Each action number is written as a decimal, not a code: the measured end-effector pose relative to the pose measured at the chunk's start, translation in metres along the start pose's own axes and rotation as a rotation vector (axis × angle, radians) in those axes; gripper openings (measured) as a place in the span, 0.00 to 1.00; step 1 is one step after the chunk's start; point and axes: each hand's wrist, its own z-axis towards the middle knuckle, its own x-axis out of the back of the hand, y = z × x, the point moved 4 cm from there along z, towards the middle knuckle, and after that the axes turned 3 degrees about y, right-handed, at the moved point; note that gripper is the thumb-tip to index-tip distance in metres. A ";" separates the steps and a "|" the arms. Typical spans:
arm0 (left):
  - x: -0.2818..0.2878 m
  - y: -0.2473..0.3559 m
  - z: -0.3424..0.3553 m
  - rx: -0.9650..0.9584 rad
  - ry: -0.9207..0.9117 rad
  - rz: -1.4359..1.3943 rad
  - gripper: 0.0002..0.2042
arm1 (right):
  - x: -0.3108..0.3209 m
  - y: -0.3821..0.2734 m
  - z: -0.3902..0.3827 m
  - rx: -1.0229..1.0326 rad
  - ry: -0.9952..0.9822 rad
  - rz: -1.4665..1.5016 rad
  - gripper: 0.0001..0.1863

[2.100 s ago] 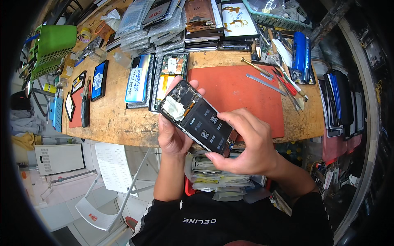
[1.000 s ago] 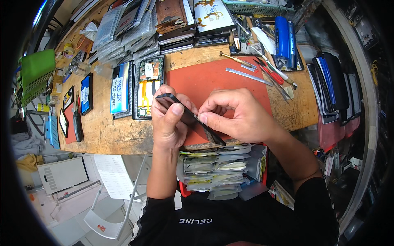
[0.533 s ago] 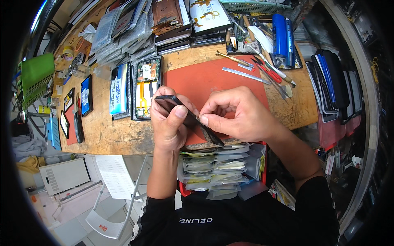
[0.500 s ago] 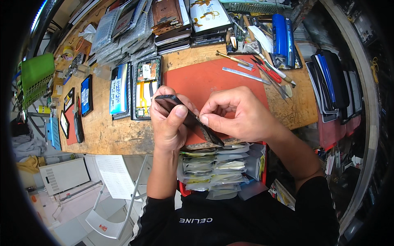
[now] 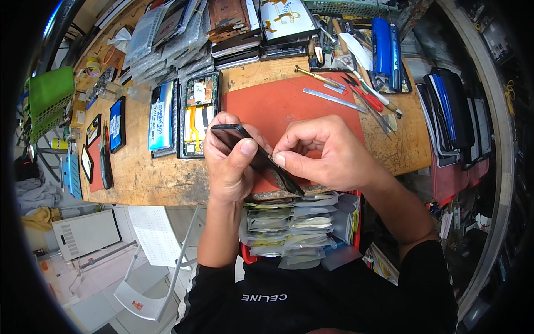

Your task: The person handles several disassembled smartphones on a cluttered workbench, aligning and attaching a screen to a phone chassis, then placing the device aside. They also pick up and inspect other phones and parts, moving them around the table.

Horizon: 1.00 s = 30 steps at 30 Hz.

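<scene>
A dark smartphone [image 5: 263, 160] is held tilted above the front edge of the bench. My left hand [image 5: 230, 161] wraps round its upper left end, the thumb lying along its face. At the phone's right long edge, the thumb and forefinger of my right hand [image 5: 322, 153] are pinched together, touching or very close to the rim. Whatever they pinch is too small to make out. Beneath both hands lies a red work mat [image 5: 261, 103]. Beside my left hand, an opened device with bare circuit board and yellow ribbon cables [image 5: 196, 119] rests on the wooden bench [image 5: 144, 186].
Bubble-wrapped packs [image 5: 167, 47] and flat panels [image 5: 286, 19] are stacked at the back. On the right lie a metal ruler [image 5: 335, 100], a brass screwdriver [image 5: 316, 75] and red-handled pliers [image 5: 367, 97]. A basket of plastic sleeves [image 5: 300, 228] sits at my lap; a folding chair [image 5: 153, 236] stands left.
Almost nothing differs. Both hands keep the same grip on the phone, and the view has shifted very slightly.
</scene>
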 end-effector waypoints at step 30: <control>-0.001 0.001 -0.001 0.000 -0.007 0.022 0.23 | 0.002 -0.006 -0.002 -0.046 -0.024 -0.010 0.02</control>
